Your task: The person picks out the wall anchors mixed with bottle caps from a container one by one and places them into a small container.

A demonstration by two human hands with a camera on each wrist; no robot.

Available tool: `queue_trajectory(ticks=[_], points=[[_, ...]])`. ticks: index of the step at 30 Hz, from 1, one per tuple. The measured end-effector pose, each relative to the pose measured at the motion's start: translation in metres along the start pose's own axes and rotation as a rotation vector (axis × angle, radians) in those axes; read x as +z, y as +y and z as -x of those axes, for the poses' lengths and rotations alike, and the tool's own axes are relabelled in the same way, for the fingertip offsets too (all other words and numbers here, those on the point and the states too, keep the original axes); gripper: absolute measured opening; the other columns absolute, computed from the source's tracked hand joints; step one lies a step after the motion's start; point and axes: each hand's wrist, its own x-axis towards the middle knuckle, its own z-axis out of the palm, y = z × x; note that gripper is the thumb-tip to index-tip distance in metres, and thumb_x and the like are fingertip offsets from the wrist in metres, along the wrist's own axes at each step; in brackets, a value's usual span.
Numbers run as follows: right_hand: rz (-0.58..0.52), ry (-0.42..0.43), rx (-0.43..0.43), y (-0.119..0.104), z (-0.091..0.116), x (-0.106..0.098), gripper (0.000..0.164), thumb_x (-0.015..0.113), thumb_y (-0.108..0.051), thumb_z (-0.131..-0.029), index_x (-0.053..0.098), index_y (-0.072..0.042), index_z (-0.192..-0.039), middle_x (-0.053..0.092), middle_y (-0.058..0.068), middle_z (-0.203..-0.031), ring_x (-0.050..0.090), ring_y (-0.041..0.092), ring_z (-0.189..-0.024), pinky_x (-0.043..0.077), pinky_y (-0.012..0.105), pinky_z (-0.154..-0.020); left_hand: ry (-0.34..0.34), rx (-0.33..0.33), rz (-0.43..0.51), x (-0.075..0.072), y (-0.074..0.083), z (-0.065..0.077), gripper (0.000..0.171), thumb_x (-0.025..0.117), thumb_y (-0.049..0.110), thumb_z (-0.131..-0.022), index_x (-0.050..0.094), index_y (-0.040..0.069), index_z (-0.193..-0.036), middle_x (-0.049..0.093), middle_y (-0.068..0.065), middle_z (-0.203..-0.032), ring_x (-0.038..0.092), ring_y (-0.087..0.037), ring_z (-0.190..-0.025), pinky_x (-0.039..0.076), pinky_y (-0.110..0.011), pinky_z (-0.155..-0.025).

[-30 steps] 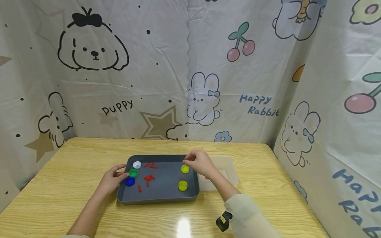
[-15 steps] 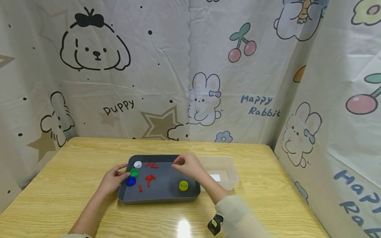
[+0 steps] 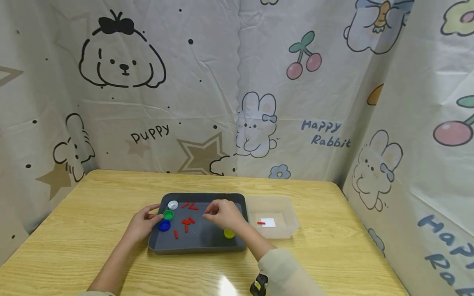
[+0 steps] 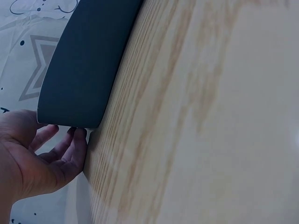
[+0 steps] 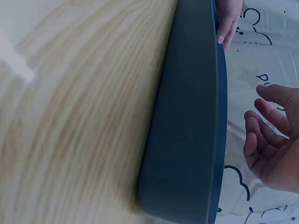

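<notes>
A dark grey tray (image 3: 200,248) lies on the table, with my left hand (image 3: 141,224) gripping its left wall, thumb over the rim. In the left wrist view, the fingers touch the outside of the tray's end. White (image 3: 173,205), green (image 3: 168,215) and blue (image 3: 164,225) round caps line the tray's left side. Several short red sticks (image 3: 186,222) lie scattered to their right. Over the tray's right half hovers my right hand (image 3: 224,214), its fingers loosely curled; the right wrist view shows nothing between thumb and forefinger. The right forearm partly covers a yellow cap (image 3: 228,234).
A clear plastic box (image 3: 289,205) stands against the tray's right side, holding a red stick (image 3: 261,223) and a white paper piece (image 3: 269,223). The wooden table (image 3: 326,255) extends around both. A printed curtain (image 3: 200,82) hangs behind.
My right hand has moved left and slightly down, from the tray's right edge to over its inside. The red stick in the box shows again. The left hand stays at the tray.
</notes>
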Motion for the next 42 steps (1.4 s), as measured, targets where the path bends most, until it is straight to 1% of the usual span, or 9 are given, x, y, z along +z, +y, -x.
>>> queue_trajectory(ticks=[7, 14, 21, 29, 34, 37, 42], points=[[-0.041, -0.009, -0.017, -0.003, 0.001, 0.014, 0.012, 0.070, -0.025, -0.083, 0.070, -0.014, -0.087, 0.060, -0.006, -0.070, 0.048, 0.004, -0.056, 0.040, 0.020, -0.051, 0.001, -0.008, 0.000, 0.000, 0.001, 0.001, 0.052, 0.055, 0.024, -0.094, 0.041, 0.000, -0.138, 0.060, -0.026, -0.113, 0.060, -0.028, -0.098, 0.049, -0.032, -0.074], [-0.055, 0.004, -0.009, -0.004, -0.001, 0.030, 0.013, 0.071, -0.026, -0.082, 0.069, -0.014, -0.087, 0.059, -0.007, -0.070, 0.047, 0.003, -0.056, 0.039, 0.019, -0.051, 0.007, -0.007, 0.000, 0.000, 0.002, 0.002, 0.052, 0.056, 0.024, -0.094, 0.041, 0.000, -0.137, 0.060, -0.026, -0.113, 0.060, -0.029, -0.098, 0.049, -0.031, -0.073], [-0.085, -0.003, 0.013, -0.005, -0.004, 0.046, 0.019, 0.071, -0.027, -0.082, 0.068, -0.011, -0.092, 0.058, -0.006, -0.072, 0.047, 0.004, -0.056, 0.039, 0.019, -0.050, 0.010, 0.000, 0.005, 0.000, 0.002, 0.003, 0.052, 0.055, 0.024, -0.094, 0.041, -0.001, -0.137, 0.060, -0.027, -0.113, 0.060, -0.029, -0.098, 0.050, -0.033, -0.075], [-0.116, 0.004, 0.037, -0.007, -0.006, 0.059, 0.019, 0.073, -0.025, -0.080, 0.068, -0.010, -0.091, 0.056, -0.006, -0.070, 0.045, 0.005, -0.057, 0.038, 0.019, -0.051, 0.016, -0.011, 0.011, 0.001, 0.000, 0.003, 0.051, 0.055, 0.023, -0.094, 0.041, 0.000, -0.137, 0.060, -0.026, -0.113, 0.060, -0.029, -0.100, 0.050, -0.033, -0.076], [-0.107, 0.017, 0.068, -0.008, -0.009, 0.064, 0.020, 0.075, -0.026, -0.078, 0.068, -0.012, -0.089, 0.059, -0.005, -0.074, 0.047, 0.005, -0.061, 0.039, 0.020, -0.053, 0.016, -0.010, 0.012, 0.001, 0.001, 0.002, 0.052, 0.056, 0.023, -0.094, 0.041, 0.000, -0.138, 0.059, -0.026, -0.114, 0.060, -0.030, -0.100, 0.050, -0.034, -0.077], [-0.082, 0.019, 0.089, -0.007, -0.011, 0.069, 0.021, 0.076, -0.029, -0.077, 0.068, -0.014, -0.089, 0.061, -0.006, -0.077, 0.048, 0.005, -0.064, 0.040, 0.020, -0.056, 0.014, -0.009, 0.013, 0.001, 0.001, 0.002, 0.052, 0.056, 0.024, -0.094, 0.041, 0.000, -0.138, 0.059, -0.027, -0.114, 0.060, -0.031, -0.101, 0.050, -0.035, -0.078], [-0.028, 0.016, 0.097, -0.005, -0.013, 0.076, 0.020, 0.077, -0.031, -0.076, 0.068, -0.016, -0.086, 0.058, -0.009, -0.072, 0.047, 0.005, -0.061, 0.038, 0.020, -0.054, 0.011, -0.011, 0.007, 0.001, 0.001, 0.002, 0.051, 0.055, 0.024, -0.094, 0.041, 0.001, -0.138, 0.059, -0.026, -0.115, 0.059, -0.031, -0.103, 0.050, -0.037, -0.081]])
